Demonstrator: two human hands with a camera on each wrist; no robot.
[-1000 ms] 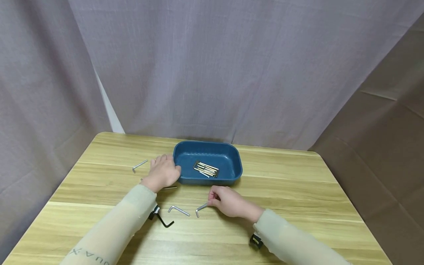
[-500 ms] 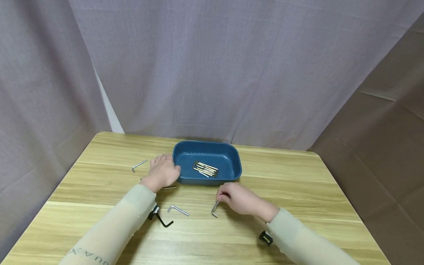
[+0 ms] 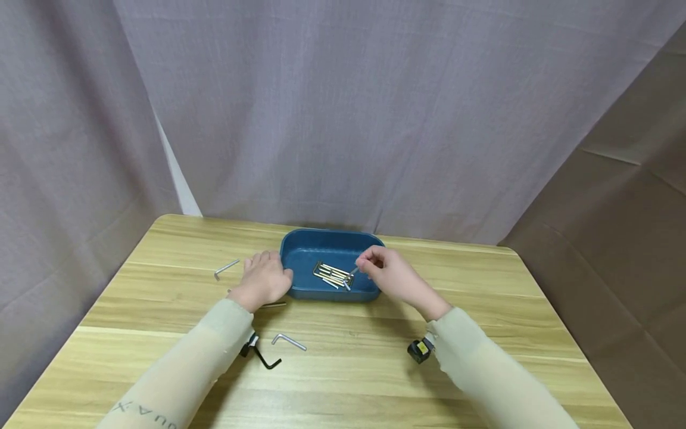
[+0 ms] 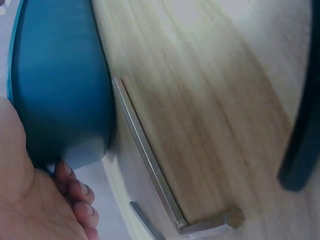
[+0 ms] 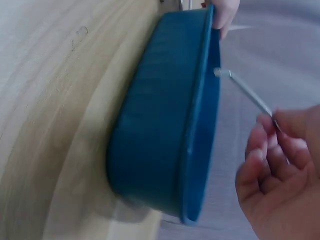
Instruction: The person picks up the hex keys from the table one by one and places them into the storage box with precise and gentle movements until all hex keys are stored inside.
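Head view: a wooden table (image 3: 482,333) seen from above, described left to right.
Left hand (image 3: 264,279): relaxed fingers rest against the left end of the shallow dark blue plastic tray (image 3: 300,250), steadying it.
Right hand (image 3: 388,275): thumb and fingertips pinch a slim silver L-shaped metal hex key (image 3: 352,274), held above the tray's right half.
Risk: the key likely bounces out or scatters the pile of silver hex keys (image 3: 332,273) if released from height.
Loose keys: more lie on the table.

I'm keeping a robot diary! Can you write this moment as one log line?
right hand: pinches hex key over blue tray | left hand: rests against tray's side | table: loose hex keys
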